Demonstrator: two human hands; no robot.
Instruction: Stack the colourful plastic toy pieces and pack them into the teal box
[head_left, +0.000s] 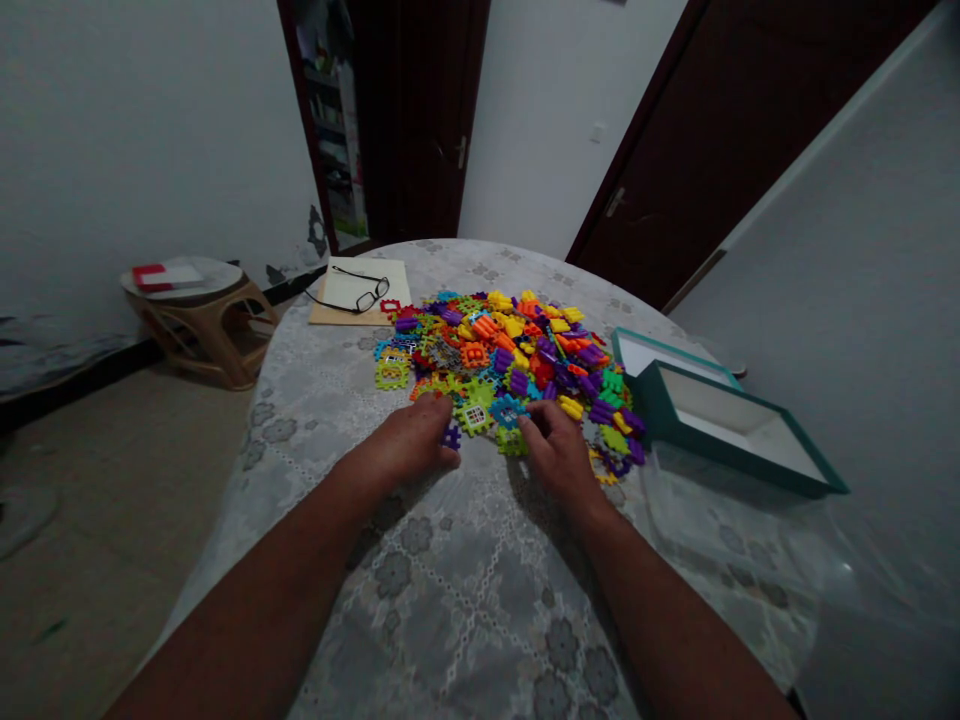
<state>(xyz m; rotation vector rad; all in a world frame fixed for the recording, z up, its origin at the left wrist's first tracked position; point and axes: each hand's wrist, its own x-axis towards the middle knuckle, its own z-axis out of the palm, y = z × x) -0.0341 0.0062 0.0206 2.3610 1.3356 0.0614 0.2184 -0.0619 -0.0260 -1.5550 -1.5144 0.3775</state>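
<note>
A heap of colourful plastic interlocking building blocks (487, 335) lies on the table in front of me. My left hand (420, 437) is at its near left edge, thumb and fingers around a purple block (451, 437) that is mostly hidden. On the right, my right hand (559, 450) pinches the edge of a blue square block (508, 411) with thumb and forefinger. Between the hands lies a lime-green block with a white window grid (475, 417). Another lime-green block (511, 442) sits just below the blue one.
Eyeglasses (367, 298) rest on a pad of paper (390, 270) at the back left. To the right are an open green-rimmed box (739, 470), its lid (622, 345) and a clear plastic container (697, 510). A stool (217, 325) stands left of the cloth-covered table (450, 620).
</note>
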